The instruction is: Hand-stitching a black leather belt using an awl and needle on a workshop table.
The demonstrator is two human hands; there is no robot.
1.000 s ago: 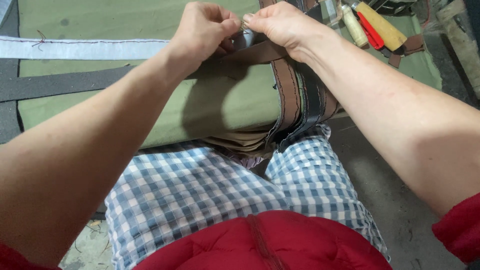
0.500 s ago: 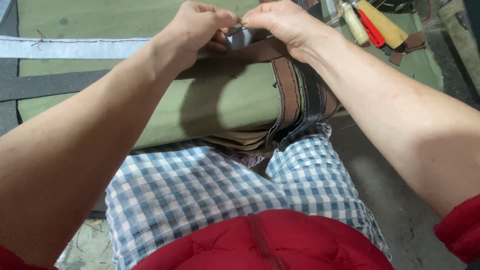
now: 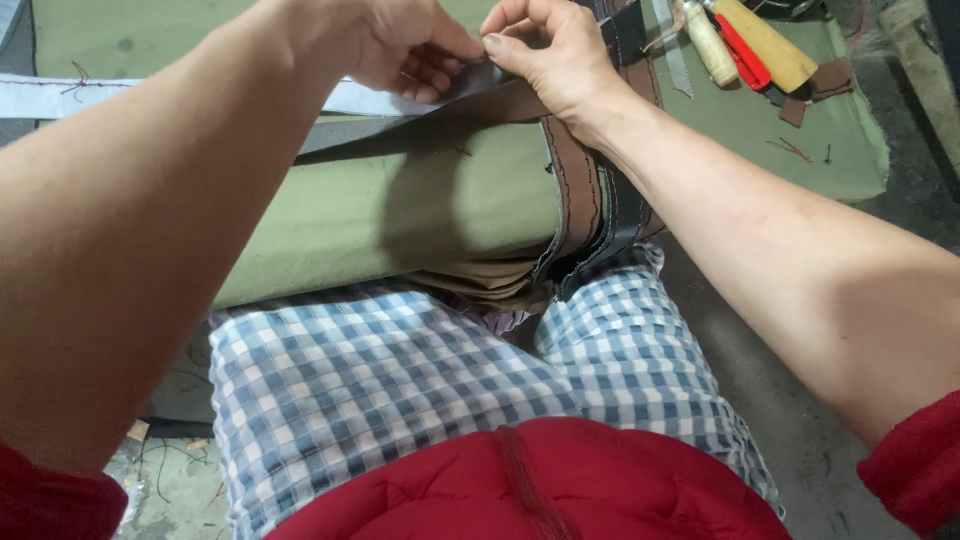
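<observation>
Fingers of both hands [image 3: 480,45] apparently pinching brown stitched strap [image 3: 575,190], olive canvas [image 3: 400,210]

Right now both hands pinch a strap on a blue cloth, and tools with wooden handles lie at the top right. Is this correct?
Not quite: the cloth is olive green, not blue, as the head view shows. The left hand and right hand do pinch the strap, and the tools lie at the top right.

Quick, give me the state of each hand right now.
Left hand: closed, fingers pinching the pale strap.
Right hand: closed, fingertips pinched at the same spot, resting over the brown strap.
</observation>
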